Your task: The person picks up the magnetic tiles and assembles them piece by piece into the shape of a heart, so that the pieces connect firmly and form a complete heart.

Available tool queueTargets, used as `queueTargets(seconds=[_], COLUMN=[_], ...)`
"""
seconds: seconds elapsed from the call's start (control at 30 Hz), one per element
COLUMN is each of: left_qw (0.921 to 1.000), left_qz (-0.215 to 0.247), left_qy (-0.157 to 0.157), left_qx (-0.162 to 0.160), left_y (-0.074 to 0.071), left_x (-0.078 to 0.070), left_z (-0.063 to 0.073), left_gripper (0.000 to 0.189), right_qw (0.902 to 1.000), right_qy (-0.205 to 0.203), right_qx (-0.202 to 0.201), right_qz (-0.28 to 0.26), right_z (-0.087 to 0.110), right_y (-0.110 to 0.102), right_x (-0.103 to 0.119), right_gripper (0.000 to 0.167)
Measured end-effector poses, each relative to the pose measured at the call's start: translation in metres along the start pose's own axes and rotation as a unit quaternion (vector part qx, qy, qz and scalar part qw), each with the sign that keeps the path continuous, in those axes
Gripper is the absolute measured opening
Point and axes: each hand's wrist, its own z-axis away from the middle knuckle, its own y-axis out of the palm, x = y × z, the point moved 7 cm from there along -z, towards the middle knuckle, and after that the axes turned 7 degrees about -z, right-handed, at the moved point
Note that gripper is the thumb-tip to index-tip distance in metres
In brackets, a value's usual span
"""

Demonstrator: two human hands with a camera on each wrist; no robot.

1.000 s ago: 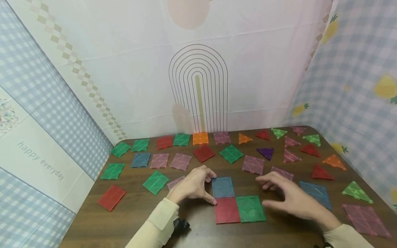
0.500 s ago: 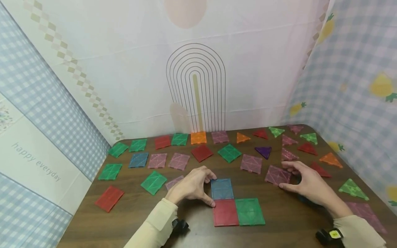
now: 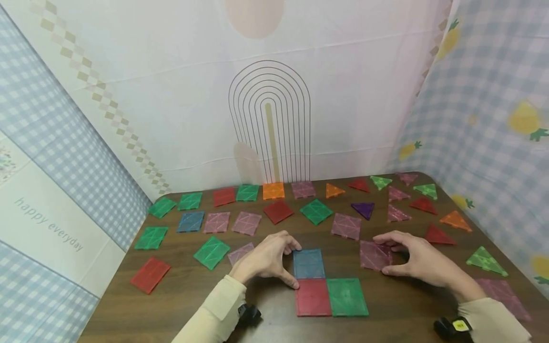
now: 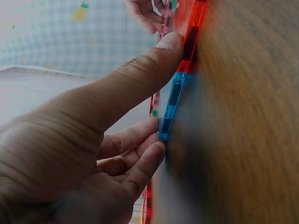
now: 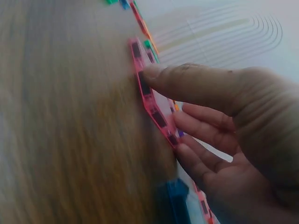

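A blue square magnetic tile (image 3: pixel 309 263), a red square magnetic tile (image 3: pixel 314 297) and a green square magnetic tile (image 3: pixel 347 297) lie flat, edge to edge in an L. My left hand (image 3: pixel 265 257) steadies their left side: its thumb presses the red tile's edge (image 4: pixel 190 42), and its fingertips touch the blue tile's far corner (image 4: pixel 164 128). To the right, my right hand (image 3: pixel 418 257) pinches a pink square magnetic tile (image 3: pixel 374 256) between thumb and fingers. That tile is apart from the L, and its right edge is partly hidden by the fingers.
Several square tiles, such as a green one (image 3: pixel 212 252) and a red one (image 3: pixel 150 275), lie on the wooden table (image 3: pixel 124 312). Triangular tiles, among them an orange one (image 3: pixel 456 220), lie right. A blue tile (image 5: pixel 178 203) sits by my right hand. Patterned cloth (image 3: pixel 193 95) hangs behind.
My right hand has reached right, taken hold of the pink square tile and drawn it left and nearer. My left hand stays at the blue and red tiles.
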Motion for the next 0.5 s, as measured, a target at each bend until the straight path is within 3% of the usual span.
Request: queueTargets(seconds=[0.17,0.5], left_qw=[1.0,1.0], left_qz=[0.0,-0.001], left_qy=[-0.003,-0.002], left_qx=[-0.001,-0.001], left_y=[0.001,0.0], left_x=[0.001,0.0], left_z=[-0.001,-0.001], left_gripper=[0.081,0.081], right_qw=[0.9993,0.9977], right_qy=[-0.021,-0.039], right_qx=[0.014,0.002], right_qz=[-0.026,-0.056], right_z=[-0.006,-0.024], right_y=[0.016,0.05], right_x=[0.011,0.029], right_gripper=[0.07,0.062])
